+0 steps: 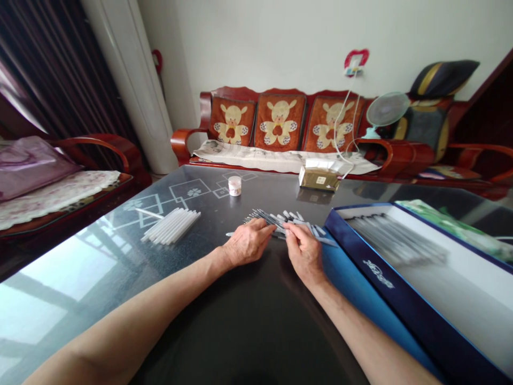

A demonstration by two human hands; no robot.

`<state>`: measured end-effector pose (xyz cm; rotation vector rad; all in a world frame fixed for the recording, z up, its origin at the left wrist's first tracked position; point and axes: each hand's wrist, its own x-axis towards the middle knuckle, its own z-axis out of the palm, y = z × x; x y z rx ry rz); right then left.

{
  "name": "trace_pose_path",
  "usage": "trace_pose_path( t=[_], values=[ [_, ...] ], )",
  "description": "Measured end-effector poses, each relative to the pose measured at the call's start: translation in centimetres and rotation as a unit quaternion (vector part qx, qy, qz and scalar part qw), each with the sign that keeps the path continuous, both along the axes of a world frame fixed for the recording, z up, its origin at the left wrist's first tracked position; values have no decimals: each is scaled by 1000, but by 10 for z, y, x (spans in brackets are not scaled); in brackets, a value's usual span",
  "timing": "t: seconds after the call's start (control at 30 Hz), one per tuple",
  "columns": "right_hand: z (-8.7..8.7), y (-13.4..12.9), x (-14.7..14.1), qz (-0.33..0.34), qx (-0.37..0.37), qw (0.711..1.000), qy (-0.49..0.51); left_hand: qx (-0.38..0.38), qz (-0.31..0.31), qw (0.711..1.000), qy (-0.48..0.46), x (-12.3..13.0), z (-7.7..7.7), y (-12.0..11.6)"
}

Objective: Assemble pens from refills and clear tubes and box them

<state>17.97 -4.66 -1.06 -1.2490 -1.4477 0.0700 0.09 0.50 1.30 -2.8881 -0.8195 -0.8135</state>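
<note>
My left hand (249, 241) is closed in front of a pile of thin grey pen refills (262, 215), its fingertips pinched near the middle of the table. Close by on the right, my right hand (303, 248) is closed too, thumb against forefinger, beside white and grey pen parts (296, 217). What either hand pinches is too small to make out. A row of white tubes (172, 225) lies to the left on the dark table (208, 187). On the right, an open blue box (377, 267) holds many grey pens (396, 238).
A small round white container (234, 186) and a tissue box (319, 176) stand toward the far side. Green and white packaging (452, 227) lies behind the blue box. Beyond the table are a wooden sofa (184, 141) and a fan (388, 109).
</note>
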Motion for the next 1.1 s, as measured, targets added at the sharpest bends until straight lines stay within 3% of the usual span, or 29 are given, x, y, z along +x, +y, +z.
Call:
trace_pose_path(
  t=[0.17,0.27,0.47,0.6,0.7,0.83,0.97,1.1],
  values=[
    [-4,5,-6,56,-123,972,194,5,10,1000,17,8,-10,-8],
    [-3,6,-8,82,-164,956,229,11,21,1000,12,11,-18,-8],
    [-1,2,-11,76,-124,982,121,34,57,998,-7,13,-26,-8],
    [0,3,1,-13,-33,995,93,9,78,996,43,14,-19,-11],
    [6,4,26,-99,-3,995,0,-8,73,992,104,20,-8,-12],
    [13,1,66,-181,-59,971,-143,-31,76,992,91,37,3,-11],
    [11,-5,78,-156,-121,955,-221,-43,91,995,2,48,-2,-12],
    [8,-9,69,-127,-128,948,-261,-41,67,997,1,43,-13,-12]
  ],
)
